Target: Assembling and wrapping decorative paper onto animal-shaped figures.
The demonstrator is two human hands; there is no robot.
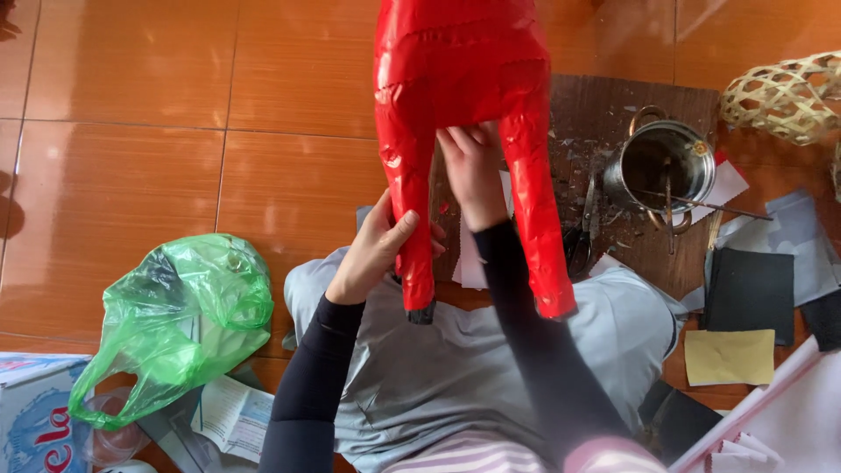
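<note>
Over an orange tiled floor (pixel 131 166), a red paper-covered animal figure (pixel 460 70) stands above the lap, the left hand (pixel 372 250) gripping one leg while the right hand (pixel 473 166) presses flat between the legs, apparently smoothing covering, with a metal pot (pixel 666 162) nearby.

Two hands: left hand (pixel 372 254), right hand (pixel 471 171). One red paper-covered figure (pixel 460 61), two legs showing. One green plastic bag (pixel 188 320). One metal pot (pixel 663 165). One woven basket (pixel 784 95). One wooden board (pixel 604 105). One yellow paper sheet (pixel 729 356). One pair of scissors (pixel 583 232).
</note>
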